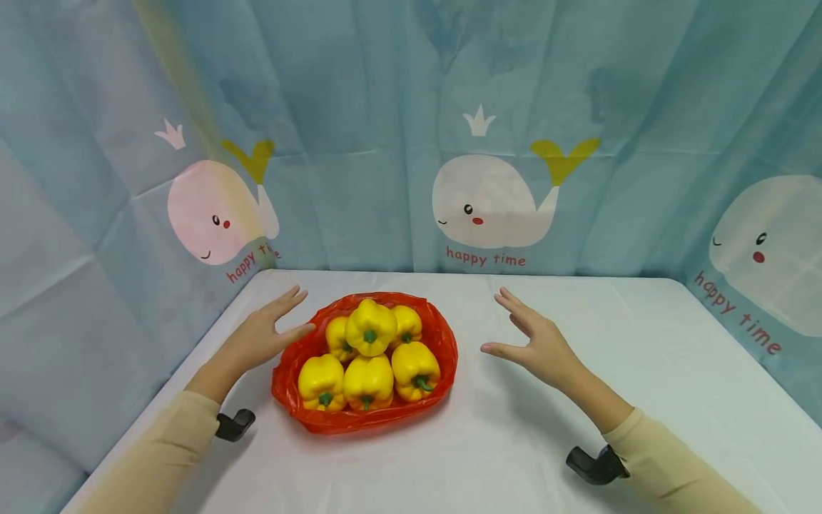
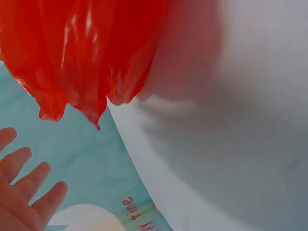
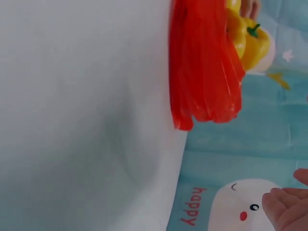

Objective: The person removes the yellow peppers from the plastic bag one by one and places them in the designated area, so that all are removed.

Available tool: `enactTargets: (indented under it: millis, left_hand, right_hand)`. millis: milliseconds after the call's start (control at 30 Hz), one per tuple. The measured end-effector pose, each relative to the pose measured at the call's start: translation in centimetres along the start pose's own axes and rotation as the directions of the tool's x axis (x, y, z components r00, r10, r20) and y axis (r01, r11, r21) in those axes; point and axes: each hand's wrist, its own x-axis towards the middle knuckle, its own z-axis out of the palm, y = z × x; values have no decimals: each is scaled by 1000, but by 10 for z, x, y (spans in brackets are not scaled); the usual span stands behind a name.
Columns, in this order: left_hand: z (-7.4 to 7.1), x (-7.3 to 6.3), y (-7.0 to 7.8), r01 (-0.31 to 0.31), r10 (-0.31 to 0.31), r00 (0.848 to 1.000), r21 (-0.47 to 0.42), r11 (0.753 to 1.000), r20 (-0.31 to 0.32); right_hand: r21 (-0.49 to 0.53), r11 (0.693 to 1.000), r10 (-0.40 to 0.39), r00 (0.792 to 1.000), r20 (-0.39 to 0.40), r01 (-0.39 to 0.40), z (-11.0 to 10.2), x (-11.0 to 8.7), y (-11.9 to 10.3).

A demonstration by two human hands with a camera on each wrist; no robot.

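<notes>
Several yellow bell peppers [image 1: 369, 382] with green stems are heaped in a red plastic bag [image 1: 292, 410] whose rim is spread wide, left of the table's middle. Just left of the bag, my left hand [image 1: 258, 335] is held above the table with fingers extended and nothing in it. Off to the right, apart from the bag, my right hand [image 1: 542, 350] hovers with thumb and fingers spread, also holding nothing. The left wrist view shows the bag's crinkled side [image 2: 82, 53] and my left fingers [image 2: 33, 183]. In the right wrist view, a pepper [image 3: 255, 45] shows above the bag's edge.
A white-covered table [image 1: 488, 457] carries the bag. Behind it and at both sides hangs a light blue curtain [image 1: 359, 214] printed with whales. Black wrist mounts [image 1: 597, 465] sit on both forearms.
</notes>
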Motion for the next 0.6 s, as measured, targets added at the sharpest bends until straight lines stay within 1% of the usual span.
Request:
enactTargets:
  millis: [267,333,500,600]
  left_hand:
    - [11,-1,-4,32,-33,999,-62,998,-6]
    - [12,-2,-4,53,-54,999,-86,995,-3]
    - [17,-5,-4,108,-111,994,-178,978,-3]
    - [20,-7,-5,121,-125,992,-234,965,-5]
  right_hand:
    - [121,993,2,1000,-16,0,18,4,-11]
    - [148,989,-2,1000,-18,5,23,6,-14]
    - [197,980,-9,1000,-16,12,36,8,-20]
    - [234,972,-5,1000,-8,6,43,8,-24]
